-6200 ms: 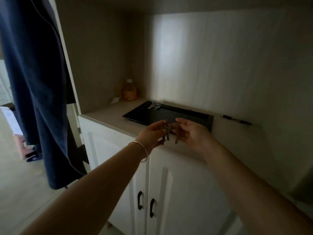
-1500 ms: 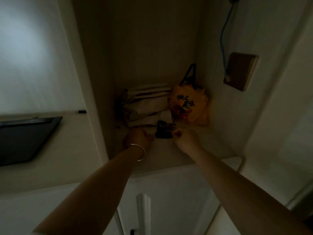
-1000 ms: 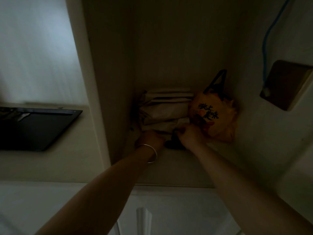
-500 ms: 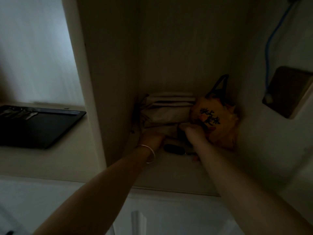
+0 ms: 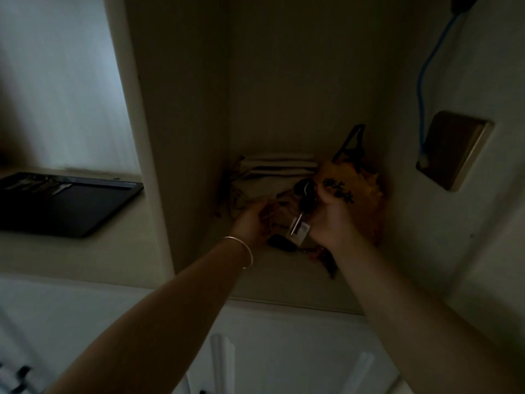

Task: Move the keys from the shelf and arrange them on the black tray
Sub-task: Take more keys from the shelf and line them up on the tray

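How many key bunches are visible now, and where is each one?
3, maybe more hidden. One bunch hangs from the right hand, one dark fob lies on the shelf below, and keys lie on the black tray.

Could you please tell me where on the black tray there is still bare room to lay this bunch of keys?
The black tray is bare across its middle, near edge and right corner. Only its far left strip is crowded, with keys already laid in a row. The right hand holds the key bunch over the shelf.
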